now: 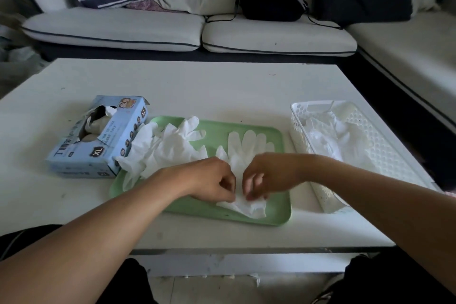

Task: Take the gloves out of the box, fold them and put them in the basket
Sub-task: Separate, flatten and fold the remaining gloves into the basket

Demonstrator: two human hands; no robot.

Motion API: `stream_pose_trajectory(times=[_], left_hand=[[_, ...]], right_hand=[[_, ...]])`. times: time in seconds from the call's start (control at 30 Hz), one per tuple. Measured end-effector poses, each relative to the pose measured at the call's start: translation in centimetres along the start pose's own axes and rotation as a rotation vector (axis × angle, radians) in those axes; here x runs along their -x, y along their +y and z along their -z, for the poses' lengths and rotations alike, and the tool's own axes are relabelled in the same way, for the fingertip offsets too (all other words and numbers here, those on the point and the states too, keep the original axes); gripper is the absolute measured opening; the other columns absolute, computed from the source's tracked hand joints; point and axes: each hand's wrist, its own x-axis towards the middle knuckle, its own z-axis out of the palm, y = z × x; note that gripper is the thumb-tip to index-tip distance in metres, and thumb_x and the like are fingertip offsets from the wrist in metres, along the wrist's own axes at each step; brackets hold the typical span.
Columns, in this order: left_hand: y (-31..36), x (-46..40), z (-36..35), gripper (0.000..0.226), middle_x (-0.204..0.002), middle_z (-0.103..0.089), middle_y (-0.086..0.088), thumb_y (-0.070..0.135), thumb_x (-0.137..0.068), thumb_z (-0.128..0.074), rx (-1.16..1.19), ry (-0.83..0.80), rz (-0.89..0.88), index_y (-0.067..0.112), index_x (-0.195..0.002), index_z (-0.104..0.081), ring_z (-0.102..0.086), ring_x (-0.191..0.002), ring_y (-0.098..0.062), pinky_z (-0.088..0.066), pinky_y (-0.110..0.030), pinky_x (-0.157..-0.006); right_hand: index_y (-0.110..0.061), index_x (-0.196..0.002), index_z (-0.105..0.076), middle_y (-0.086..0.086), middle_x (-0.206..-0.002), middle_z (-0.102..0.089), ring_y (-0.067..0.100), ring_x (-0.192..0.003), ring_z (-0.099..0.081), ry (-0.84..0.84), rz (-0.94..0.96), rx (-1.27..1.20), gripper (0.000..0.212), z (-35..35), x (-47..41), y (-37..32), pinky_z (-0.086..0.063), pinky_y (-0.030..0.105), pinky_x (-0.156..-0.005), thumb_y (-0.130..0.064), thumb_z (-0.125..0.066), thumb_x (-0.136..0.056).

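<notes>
Both hands are down on the green tray (276, 215), working one white disposable glove (246, 153) that lies flat with its fingers pointing away from the person. The left hand (212, 180) and the right hand (266, 175) sit almost knuckle to knuckle at the cuff end, each with fingertips pinched on the thin film; the near edge of the glove bunches up below them in a crumpled flap. So the fold is in hand, not yet finished.

To do it well, I would keep the two pinches level and at the glove's outer edges — not crowded together as they are — so the cuff travels over as one straight edge rather than a twist. Lift only a little (the film is limp and will cling to itself), lay the cuff toward the fingers, then press the crease flat against the tray before letting go.

More gloves wait in a loose pile (162, 150) at the tray's left end, spilling against the blue XL glove box (98, 136), whose torn opening shows more inside. The white perforated basket (375, 145), just right of the tray, already holds some white gloves — a fair share of the work remains.
</notes>
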Motion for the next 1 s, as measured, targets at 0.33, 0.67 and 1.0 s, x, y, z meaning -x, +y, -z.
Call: stream_pose_trajectory(times=[0.33,0.67,1.0], left_hand=[[0.6,-0.6,-0.1,0.049,-0.11,-0.056,0.01,0.053,-0.076,-0.081,-0.258,0.111,-0.028,0.027,-0.114,-0.064,-0.059,-0.098,-0.016,-0.053,-0.036,-0.078],[-3.6,3.3,5.9,0.06,-0.123,-0.061,0.01,0.043,-0.072,-0.088,-0.132,0.425,0.234,0.03,-0.125,-0.062,-0.059,-0.114,-0.016,-0.048,-0.031,-0.089],[-8.8,5.3,3.5,0.106,-0.142,-0.048,0.004,0.052,-0.059,-0.093,-0.146,0.053,0.49,0.028,-0.147,-0.038,-0.052,-0.125,-0.022,-0.047,-0.042,-0.103]], right_hand=[[-0.013,-0.067,-0.054,0.002,-0.084,-0.06,0.018,-0.073,-0.056,0.215,-0.373,0.375,0.047,1.4,-1.6,2.6,-0.047,0.028,-0.068,-0.048,-0.086,-0.071],[-0.027,-0.135,-0.058,-0.005,-0.135,-0.057,0.013,-0.115,-0.055,0.34,0.12,0.233,0.047,0.5,-3.5,-2.5,-0.042,0.026,-0.094,-0.036,-0.07,-0.091],[-0.035,-0.132,-0.06,-0.006,-0.138,-0.056,0.022,-0.13,-0.047,0.407,0.177,0.481,0.041,-4.7,-9.5,-6.9,-0.04,0.039,-0.102,-0.052,-0.057,-0.095]])
